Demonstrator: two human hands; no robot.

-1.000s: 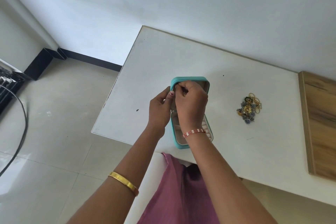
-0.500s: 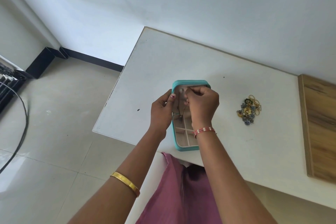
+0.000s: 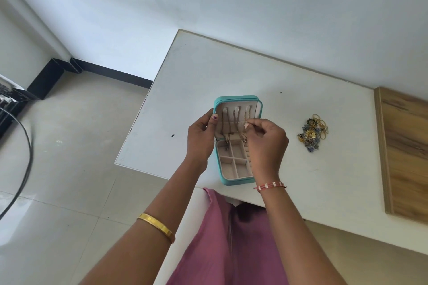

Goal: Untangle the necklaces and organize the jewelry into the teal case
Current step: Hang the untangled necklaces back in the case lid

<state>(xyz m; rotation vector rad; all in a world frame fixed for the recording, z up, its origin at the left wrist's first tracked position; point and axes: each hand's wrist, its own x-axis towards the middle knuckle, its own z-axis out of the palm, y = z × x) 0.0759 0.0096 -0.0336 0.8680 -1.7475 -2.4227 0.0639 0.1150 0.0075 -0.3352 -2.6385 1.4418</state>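
The teal case [image 3: 231, 181] lies open near the front edge of the white table, its lid standing up. Thin necklace chains [image 3: 228, 124] hang from the hooks inside the lid, with pendants dangling over the beige compartments. My left hand [image 3: 201, 137] grips the lid's left edge, thumb on the rim. My right hand [image 3: 266, 143] is over the case's right side, its fingertips pinched on the rightmost chain in the lid. A heap of gold and blue jewelry [image 3: 312, 133] lies on the table to the right of the case.
The white table [image 3: 196, 76] has its left edge close to the case, with tiled floor below. A wooden board [image 3: 407, 157] lies at the table's right end. A black cable [image 3: 25, 146] hangs at far left. A wall runs behind the table.
My right hand has slid right and down off the lid, uncovering the hooks and hanging chains. The view has shifted so the case sits lower and fuller in frame.
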